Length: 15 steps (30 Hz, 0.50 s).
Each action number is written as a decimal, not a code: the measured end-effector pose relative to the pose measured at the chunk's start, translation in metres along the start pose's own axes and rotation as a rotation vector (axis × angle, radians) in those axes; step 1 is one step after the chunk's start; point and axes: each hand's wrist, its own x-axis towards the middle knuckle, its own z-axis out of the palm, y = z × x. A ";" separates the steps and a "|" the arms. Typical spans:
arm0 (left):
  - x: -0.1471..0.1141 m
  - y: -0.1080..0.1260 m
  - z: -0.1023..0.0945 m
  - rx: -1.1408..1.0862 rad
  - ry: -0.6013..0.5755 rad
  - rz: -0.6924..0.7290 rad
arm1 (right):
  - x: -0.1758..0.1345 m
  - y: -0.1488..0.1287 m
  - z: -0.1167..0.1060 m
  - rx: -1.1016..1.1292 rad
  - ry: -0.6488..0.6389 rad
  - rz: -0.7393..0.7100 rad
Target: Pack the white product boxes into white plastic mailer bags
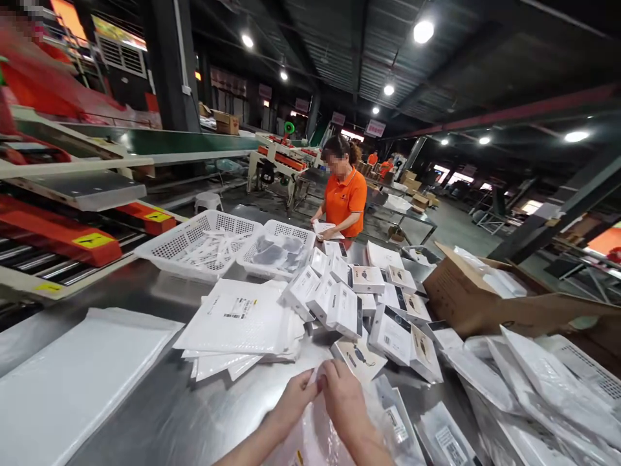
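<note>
Left hand (pixel 294 401) and right hand (pixel 347 401) pinch the clear plastic bag (pixel 315 433) together at its top edge; grip both film layers evenly above the surface (pixel 160 401).
</note>
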 end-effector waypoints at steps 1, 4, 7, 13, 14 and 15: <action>-0.001 0.002 0.001 -0.021 0.009 0.000 | 0.003 -0.003 0.003 -0.021 0.004 0.004; -0.002 0.004 0.003 0.026 0.057 -0.030 | 0.006 -0.008 0.008 -0.031 -0.025 0.033; 0.000 -0.001 0.007 0.090 0.104 -0.085 | 0.008 -0.012 0.013 0.042 -0.079 0.080; 0.004 -0.006 -0.002 0.018 0.013 -0.173 | -0.008 0.051 -0.020 0.293 0.017 0.508; 0.005 -0.005 -0.007 -0.036 -0.010 -0.228 | -0.025 0.074 -0.038 0.372 0.120 0.718; 0.006 -0.002 -0.012 -0.093 -0.018 -0.295 | -0.048 0.096 -0.060 0.426 0.223 0.917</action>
